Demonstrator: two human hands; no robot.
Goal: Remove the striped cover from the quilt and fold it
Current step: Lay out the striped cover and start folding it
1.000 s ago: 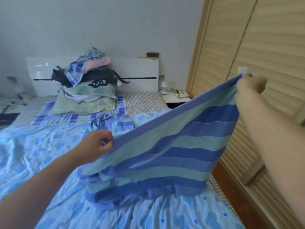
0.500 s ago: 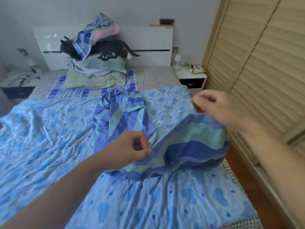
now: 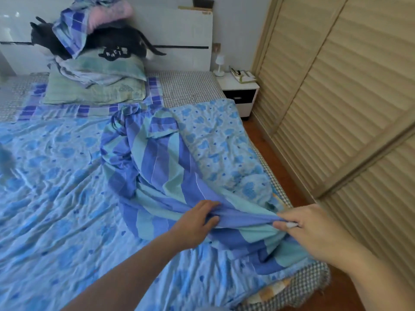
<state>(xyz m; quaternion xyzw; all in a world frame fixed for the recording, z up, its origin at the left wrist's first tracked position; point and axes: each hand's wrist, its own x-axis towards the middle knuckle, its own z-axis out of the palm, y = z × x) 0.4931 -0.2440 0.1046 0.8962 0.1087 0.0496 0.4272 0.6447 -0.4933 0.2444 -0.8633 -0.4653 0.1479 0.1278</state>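
Note:
The striped cover (image 3: pixel 157 167), in blue and teal bands, lies rumpled across the bed, running from near the pillows down to my hands. Its near edge is bunched into a tight fold between them. My left hand (image 3: pixel 197 223) grips that fold, thumb on top and fingers curled under. My right hand (image 3: pixel 307 227) pinches the same edge further right, near the bed's side. The quilt (image 3: pixel 220 149), light blue with a darker blue print, lies on the right half of the bed, partly under the cover.
A printed blue sheet (image 3: pixel 51 194) covers the bed. Pillows and folded clothes (image 3: pixel 96 70) are stacked at the white headboard, with a black cat (image 3: pixel 116 40) on top. A white nightstand (image 3: pixel 240 90) stands at the back right. Louvred wardrobe doors (image 3: pixel 336 97) close off the right side.
A second ago I held the cover stretched up in the air between both hands. It has come down onto the bed, and both hands now hold its near edge low and close together.

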